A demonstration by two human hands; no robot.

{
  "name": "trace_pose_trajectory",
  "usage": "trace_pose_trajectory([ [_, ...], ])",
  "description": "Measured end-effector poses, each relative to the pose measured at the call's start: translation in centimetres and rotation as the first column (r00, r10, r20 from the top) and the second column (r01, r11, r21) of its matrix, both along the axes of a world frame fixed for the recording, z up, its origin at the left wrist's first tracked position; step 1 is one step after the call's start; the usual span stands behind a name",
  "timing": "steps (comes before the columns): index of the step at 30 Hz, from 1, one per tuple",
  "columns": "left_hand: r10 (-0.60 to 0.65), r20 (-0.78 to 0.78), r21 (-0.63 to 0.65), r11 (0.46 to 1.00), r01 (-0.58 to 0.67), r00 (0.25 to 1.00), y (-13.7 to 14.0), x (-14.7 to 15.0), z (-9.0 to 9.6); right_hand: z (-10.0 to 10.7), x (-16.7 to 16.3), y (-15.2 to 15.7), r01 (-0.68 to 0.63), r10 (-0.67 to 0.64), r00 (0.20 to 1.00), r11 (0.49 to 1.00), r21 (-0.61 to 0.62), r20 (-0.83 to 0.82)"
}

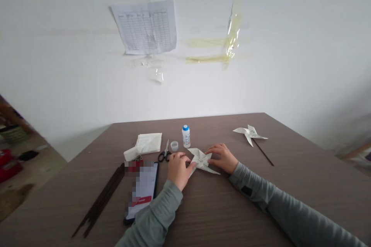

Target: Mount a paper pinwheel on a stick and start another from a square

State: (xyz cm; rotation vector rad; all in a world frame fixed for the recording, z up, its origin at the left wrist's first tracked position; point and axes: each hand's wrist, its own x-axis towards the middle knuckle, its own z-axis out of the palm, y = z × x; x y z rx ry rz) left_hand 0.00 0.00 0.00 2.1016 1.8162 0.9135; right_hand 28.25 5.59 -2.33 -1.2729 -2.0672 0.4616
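A paper pinwheel (200, 160) with folded, pointed blades lies on the table between my hands. My left hand (178, 170) grips its left side, thumb and fingertips on the paper. On the opposite side my right hand (226, 159) pinches a blade near its upper right edge. Just behind the pinwheel stands a small white glue bottle (186, 138) with a blue top. To the left of the bottle are a small clear cap (174, 146) and black-handled scissors (164, 156), close to my left fingers.
A second pinwheel (249, 134) on a dark stick lies at the right. Left of my arm are a phone (146, 189), several dark sticks (101, 200) and a stack of folded paper (150, 142). The table (290, 142) meets a white wall (203, 92) at its far edge.
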Motion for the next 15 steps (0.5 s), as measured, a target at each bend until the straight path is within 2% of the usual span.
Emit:
trace_pose_trajectory([
  [8,-0.016,-0.011,-0.047,0.999,0.016,1.0,-0.3,0.0,0.4,0.1,0.1,-0.1,-0.04,0.039,0.999,0.999,-0.035,-0.027],
  [15,-0.03,-0.053,-0.027,0.999,0.029,0.998,-1.1,-0.7,0.6,0.2,0.6,-0.6,-0.026,0.03,0.998,0.998,0.063,-0.061],
])
